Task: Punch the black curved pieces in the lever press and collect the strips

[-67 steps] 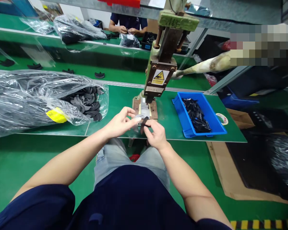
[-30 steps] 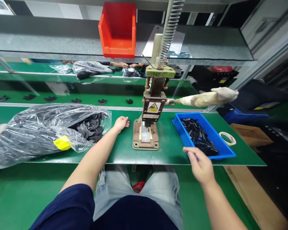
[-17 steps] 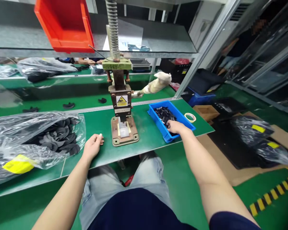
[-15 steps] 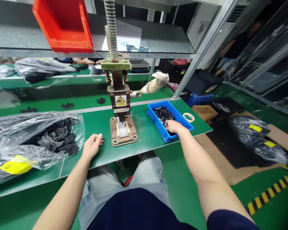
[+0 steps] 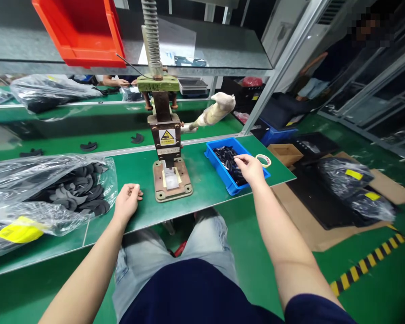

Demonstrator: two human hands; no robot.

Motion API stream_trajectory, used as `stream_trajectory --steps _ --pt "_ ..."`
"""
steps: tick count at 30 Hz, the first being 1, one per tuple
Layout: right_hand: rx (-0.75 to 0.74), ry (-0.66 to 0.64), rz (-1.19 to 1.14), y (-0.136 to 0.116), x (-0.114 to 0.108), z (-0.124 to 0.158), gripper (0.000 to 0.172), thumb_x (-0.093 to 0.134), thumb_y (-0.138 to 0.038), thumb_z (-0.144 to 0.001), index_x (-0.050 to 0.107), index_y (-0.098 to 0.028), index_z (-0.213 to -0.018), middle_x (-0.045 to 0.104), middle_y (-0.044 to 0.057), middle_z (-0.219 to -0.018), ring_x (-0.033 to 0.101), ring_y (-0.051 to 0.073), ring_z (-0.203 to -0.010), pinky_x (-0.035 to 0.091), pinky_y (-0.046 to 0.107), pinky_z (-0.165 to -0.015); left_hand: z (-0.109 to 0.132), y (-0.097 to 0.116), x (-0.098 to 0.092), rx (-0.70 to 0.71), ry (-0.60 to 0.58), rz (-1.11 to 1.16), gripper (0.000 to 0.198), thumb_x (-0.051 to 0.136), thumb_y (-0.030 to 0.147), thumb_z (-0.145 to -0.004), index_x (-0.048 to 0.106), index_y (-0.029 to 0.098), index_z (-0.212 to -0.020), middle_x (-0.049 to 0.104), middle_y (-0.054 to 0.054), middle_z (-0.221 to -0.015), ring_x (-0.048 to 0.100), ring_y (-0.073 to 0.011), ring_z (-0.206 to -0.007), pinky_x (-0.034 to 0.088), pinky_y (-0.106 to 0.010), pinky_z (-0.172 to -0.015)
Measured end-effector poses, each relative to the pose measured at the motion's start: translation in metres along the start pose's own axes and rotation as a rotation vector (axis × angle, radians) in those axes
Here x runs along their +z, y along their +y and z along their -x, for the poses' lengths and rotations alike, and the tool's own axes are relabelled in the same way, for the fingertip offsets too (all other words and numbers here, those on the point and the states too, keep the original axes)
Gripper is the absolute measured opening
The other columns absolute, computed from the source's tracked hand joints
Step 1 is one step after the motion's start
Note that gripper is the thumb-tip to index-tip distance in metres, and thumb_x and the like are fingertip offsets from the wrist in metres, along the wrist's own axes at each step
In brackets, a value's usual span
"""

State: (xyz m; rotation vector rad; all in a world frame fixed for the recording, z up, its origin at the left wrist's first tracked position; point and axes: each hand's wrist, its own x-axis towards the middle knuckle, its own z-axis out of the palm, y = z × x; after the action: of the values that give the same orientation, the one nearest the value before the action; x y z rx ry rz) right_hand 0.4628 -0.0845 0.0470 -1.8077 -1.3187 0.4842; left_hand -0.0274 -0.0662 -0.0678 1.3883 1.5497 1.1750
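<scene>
My right hand (image 5: 250, 169) hovers over the blue bin (image 5: 234, 188), thumb and fingertips pinched together. What they hold, if anything, is too small to make out. Small black parts (image 5: 227, 157) fill the bin in a loose heap. My left hand (image 5: 127, 201) rests on the bench near its front edge, fingers curled and closed, with nothing showing in it. Between the hands stands a hand press (image 5: 165, 130) with a warning label and a cloth-wrapped lever (image 5: 216, 112). A pale block (image 5: 171, 179) sits on its base plate (image 5: 158, 182) under the ram.
A clear plastic bag (image 5: 54, 220) of dark curved pieces (image 5: 76, 191) lies at the left. A tape roll (image 5: 263, 160) stands behind the bin. An orange-red bin (image 5: 79, 36) sits on the shelf above. Two other people are in the background. Bagged goods (image 5: 347, 177) lie on the floor right.
My right hand has lifted from among the black parts to above the bin, its fingertips now in a pinch. My left hand stays in about the same place. The view has shifted slightly.
</scene>
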Motion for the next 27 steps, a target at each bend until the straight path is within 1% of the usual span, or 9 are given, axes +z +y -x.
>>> stream_trajectory --steps 2,4,6,8,10,12,15,19,27 --pt "-0.017 0.020 -0.198 -0.015 0.023 0.022 0.053 0.062 -0.066 -0.094 0.068 -0.018 -0.116 0.074 0.005 -0.097 0.067 0.014 -0.080 0.062 0.034 -0.079 0.009 0.013 0.007 0.105 0.082 0.025 0.036 0.067 0.053 -0.096 0.062 0.020 -0.110 0.069 -0.003 -0.090 0.070 -0.0175 -0.079 0.060 -0.029 -0.069" --pt "-0.012 -0.023 -0.391 -0.031 0.054 0.050 0.055 0.063 -0.071 -0.090 0.066 -0.021 -0.113 0.071 0.001 -0.084 0.065 0.012 -0.070 0.060 0.030 -0.068 0.026 0.033 0.018 0.280 0.090 0.009 0.036 0.071 0.048 -0.096 0.065 0.020 -0.116 0.070 -0.005 -0.098 0.071 -0.0178 -0.085 0.061 -0.030 -0.074" --pt "0.011 -0.111 -0.558 -0.048 0.088 0.080 0.053 0.068 -0.072 -0.086 0.063 -0.022 -0.105 0.069 -0.001 -0.076 0.064 0.011 -0.064 0.058 0.027 -0.061 0.046 0.057 0.030 0.476 -0.021 -0.015 0.033 0.075 0.042 -0.096 0.068 0.021 -0.121 0.071 -0.007 -0.109 0.072 -0.0176 -0.090 0.062 -0.031 -0.079" --pt "0.048 -0.206 -0.689 -0.063 0.117 0.108 0.050 0.071 -0.070 -0.085 0.060 -0.023 -0.097 0.068 -0.002 -0.072 0.063 0.010 -0.060 0.056 0.025 -0.056 0.064 0.078 0.043 0.593 -0.171 0.002 0.036 0.075 0.037 -0.098 0.068 0.023 -0.130 0.071 -0.008 -0.115 0.073 -0.0162 -0.089 0.062 -0.030 -0.077" --pt "0.084 -0.289 -0.781 -0.074 0.140 0.130 0.048 0.074 -0.067 -0.085 0.058 -0.023 -0.092 0.067 -0.003 -0.070 0.063 0.009 -0.058 0.055 0.024 -0.054 0.076 0.090 0.051 0.639 -0.262 0.025 0.037 0.074 0.033 -0.099 0.068 0.024 -0.135 0.073 -0.008 -0.117 0.074 -0.0152 -0.089 0.062 -0.029 -0.076" --pt "0.110 -0.356 -0.842 -0.079 0.156 0.145 0.046 0.078 -0.064 -0.084 0.058 -0.022 -0.090 0.067 -0.004 -0.068 0.063 0.009 -0.057 0.056 0.023 -0.054 0.084 0.092 0.054 0.646 -0.291 0.039 0.031 0.073 0.030 -0.101 0.071 0.023 -0.131 0.077 -0.007 -0.111 0.075 -0.0147 -0.087 0.062 -0.028 -0.075" --pt "0.137 -0.428 -0.895 -0.079 0.167 0.158 0.045 0.077 -0.064 -0.085 0.060 -0.022 -0.088 0.068 -0.003 -0.067 0.064 0.009 -0.058 0.058 0.024 -0.057 0.091 0.085 0.048 0.613 -0.263 0.028 0.022 0.071 0.030 -0.102 0.076 0.022 -0.123 0.080 -0.006 -0.103 0.076 -0.0152 -0.085 0.062 -0.028 -0.076" --pt "0.165 -0.485 -0.912 -0.076 0.170 0.167 0.045 0.075 -0.064 -0.086 0.060 -0.021 -0.087 0.071 -0.002 -0.071 0.067 0.010 -0.061 0.059 0.024 -0.058 0.099 0.075 0.036 0.583 -0.220 0.000 0.021 0.072 0.029 -0.101 0.078 0.021 -0.119 0.080 -0.007 -0.101 0.076 -0.0159 -0.085 0.063 -0.028 -0.077" --pt "0.164 -0.520 -0.891 -0.074 0.175 0.172 0.044 0.074 -0.063 -0.088 0.059 -0.022 -0.086 0.071 -0.002 -0.070 0.066 0.011 -0.060 0.058 0.025 -0.058 0.106 0.070 0.030 0.518 -0.249 0.012 0.021 0.074 0.030 -0.100 0.078 0.022 -0.119 0.081 -0.007 -0.102 0.077 -0.0172 -0.087 0.064 -0.030 -0.081"
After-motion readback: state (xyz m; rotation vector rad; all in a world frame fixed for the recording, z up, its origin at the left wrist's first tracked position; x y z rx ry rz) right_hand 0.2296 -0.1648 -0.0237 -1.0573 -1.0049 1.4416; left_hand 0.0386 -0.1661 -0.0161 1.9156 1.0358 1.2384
